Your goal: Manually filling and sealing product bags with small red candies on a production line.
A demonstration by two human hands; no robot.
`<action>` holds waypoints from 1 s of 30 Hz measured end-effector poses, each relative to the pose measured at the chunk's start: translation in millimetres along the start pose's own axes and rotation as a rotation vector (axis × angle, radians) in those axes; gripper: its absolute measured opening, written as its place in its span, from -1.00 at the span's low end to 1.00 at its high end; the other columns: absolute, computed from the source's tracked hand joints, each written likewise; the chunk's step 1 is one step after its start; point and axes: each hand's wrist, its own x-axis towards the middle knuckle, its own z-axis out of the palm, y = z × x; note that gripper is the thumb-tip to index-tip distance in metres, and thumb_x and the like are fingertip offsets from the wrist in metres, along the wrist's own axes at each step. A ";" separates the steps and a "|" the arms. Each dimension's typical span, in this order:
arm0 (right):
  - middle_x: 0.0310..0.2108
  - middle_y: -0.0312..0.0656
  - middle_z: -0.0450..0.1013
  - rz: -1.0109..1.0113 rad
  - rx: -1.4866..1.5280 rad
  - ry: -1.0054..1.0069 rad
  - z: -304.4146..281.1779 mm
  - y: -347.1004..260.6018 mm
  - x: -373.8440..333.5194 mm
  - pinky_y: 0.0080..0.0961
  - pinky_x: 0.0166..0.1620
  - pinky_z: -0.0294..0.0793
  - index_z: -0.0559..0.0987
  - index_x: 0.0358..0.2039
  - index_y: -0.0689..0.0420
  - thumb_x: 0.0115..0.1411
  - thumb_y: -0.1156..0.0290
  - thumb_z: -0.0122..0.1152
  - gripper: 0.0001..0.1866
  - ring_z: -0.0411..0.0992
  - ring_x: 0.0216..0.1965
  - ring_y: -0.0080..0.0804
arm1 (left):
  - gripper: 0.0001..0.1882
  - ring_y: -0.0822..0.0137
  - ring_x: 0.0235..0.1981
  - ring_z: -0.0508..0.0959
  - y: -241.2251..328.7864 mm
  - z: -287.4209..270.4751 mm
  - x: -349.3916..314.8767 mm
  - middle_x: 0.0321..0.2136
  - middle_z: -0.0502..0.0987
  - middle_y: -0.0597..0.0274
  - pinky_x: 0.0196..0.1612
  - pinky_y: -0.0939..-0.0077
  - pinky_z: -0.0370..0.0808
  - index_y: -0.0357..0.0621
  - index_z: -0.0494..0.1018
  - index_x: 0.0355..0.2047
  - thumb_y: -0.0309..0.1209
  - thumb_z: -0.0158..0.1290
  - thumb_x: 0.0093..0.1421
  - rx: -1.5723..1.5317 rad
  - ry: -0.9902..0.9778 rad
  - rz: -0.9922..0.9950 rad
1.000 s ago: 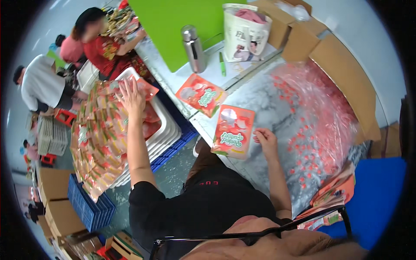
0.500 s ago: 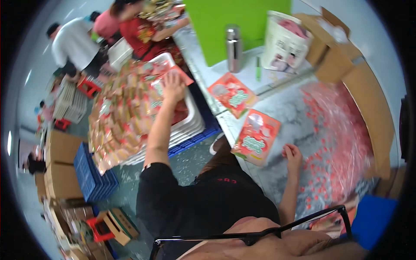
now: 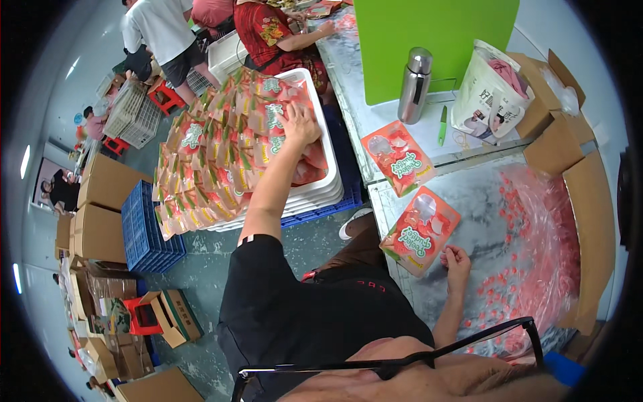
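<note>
My left hand (image 3: 299, 125) rests with fingers spread on the printed red-and-tan pouches (image 3: 221, 134), which lie in overlapping rows heaped in a white plastic crate (image 3: 329, 151). At the right, my right hand (image 3: 457, 262) is closed, thumb and fingers together, close beside the corner of a flat red pouch (image 3: 420, 228) on the marbled table. Anything between those fingers is too small to make out. A second similar pouch (image 3: 398, 157) lies just beyond the first.
Small red wrapped pieces (image 3: 499, 285) and clear plastic film (image 3: 536, 221) cover the table's right side, beside cardboard (image 3: 586, 221). A steel flask (image 3: 415, 87), green knife (image 3: 443, 126) and white bag (image 3: 492, 94) stand or lie behind. Blue crates (image 3: 151, 228) are left; co-workers are beyond.
The view has shifted, with the scene lower and further right. The pouch under my left hand, which stuck out over the crate's rim, now lies among the others. My right hand is nearer the close pouch.
</note>
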 end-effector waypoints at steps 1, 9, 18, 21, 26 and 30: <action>-0.30 -0.26 0.59 -0.009 -0.007 -0.008 2.4 -0.3 1.5 -0.66 -0.27 0.53 0.61 -0.09 0.27 0.38 0.45 0.22 -0.82 0.53 -0.34 -0.60 | -0.27 -0.17 0.48 0.01 0.6 3.4 4.2 0.46 0.07 -0.26 0.26 -0.71 -0.13 -0.11 0.24 0.37 -0.04 -0.13 0.25 0.014 -0.024 0.005; -0.20 -0.22 0.61 -0.222 -0.189 0.046 -10.4 33.8 3.8 -0.59 -0.16 0.53 0.62 -0.06 0.31 0.37 0.41 0.25 -0.76 0.53 -0.24 -0.56 | -0.39 -0.25 0.52 -0.09 -3.6 18.8 8.8 0.46 0.05 -0.24 0.32 -0.72 -0.18 -0.14 0.34 0.30 -0.10 -0.11 0.33 -0.030 0.236 0.151; -0.27 -0.08 0.64 -0.226 -0.374 0.169 7.2 10.6 -27.1 -0.43 -0.15 0.59 0.66 -0.12 0.23 0.29 0.40 0.30 -0.79 0.63 -0.24 -0.35 | -0.47 -0.04 0.03 0.52 184.8 -84.4 -239.6 -0.08 0.52 0.03 0.14 0.09 0.46 -0.18 0.51 -0.06 -0.19 0.39 0.02 -0.733 -0.233 1.368; -0.26 -0.12 0.65 -0.203 -0.334 0.202 2.8 15.7 -37.3 -0.44 -0.16 0.59 0.66 -0.12 0.22 0.29 0.38 0.30 -0.78 0.63 -0.24 -0.37 | -0.61 -0.02 0.00 0.52 203.6 -62.4 -267.3 -0.14 0.50 0.03 0.13 0.10 0.46 -0.20 0.50 -0.12 -0.26 0.30 0.13 -0.761 -0.269 1.467; -0.24 -0.12 0.63 -0.214 -0.339 0.267 1.9 16.9 -54.1 -0.42 -0.14 0.58 0.66 -0.13 0.22 0.29 0.43 0.30 -0.81 0.62 -0.25 -0.33 | -0.79 0.02 -0.09 0.57 213.8 -37.8 -276.1 -0.21 0.52 0.08 0.05 0.21 0.52 -0.21 0.52 -0.20 -0.36 0.20 0.23 -0.718 -0.184 1.528; -0.15 -0.08 0.59 -0.512 -0.382 0.349 25.5 -1.6 -74.0 -0.33 -0.03 0.55 0.64 -0.10 0.19 0.24 0.54 0.26 -0.79 0.58 -0.14 -0.16 | -0.89 0.00 -0.27 0.60 237.2 -39.3 -288.7 -0.39 0.57 0.06 -0.19 0.16 0.56 -0.27 0.57 -0.29 -0.48 0.18 0.21 -1.156 -0.375 1.212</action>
